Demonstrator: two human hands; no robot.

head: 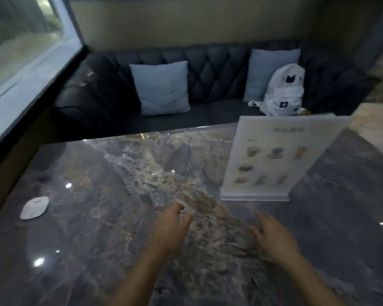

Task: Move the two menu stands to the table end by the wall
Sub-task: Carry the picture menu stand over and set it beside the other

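The marbled tabletop [97, 217] spreads before you, a dark sofa [208, 69] beyond it. One menu stand [272, 157] stands upright toward its right far side. Your left hand [170, 228] and right hand [272, 239] hover near it, fingers loosely spread, holding nothing. A small white disc [34, 208] lies far left.

1. One menu stand [272, 157] visible: clear acrylic holder, white sheet inside printed with small food and drink pictures in rows.
2. Pose: standing on its flat clear base, sheet leaning back, printed face toward the camera.
3. Location: right half of the marble table [119, 195], near its far edge.
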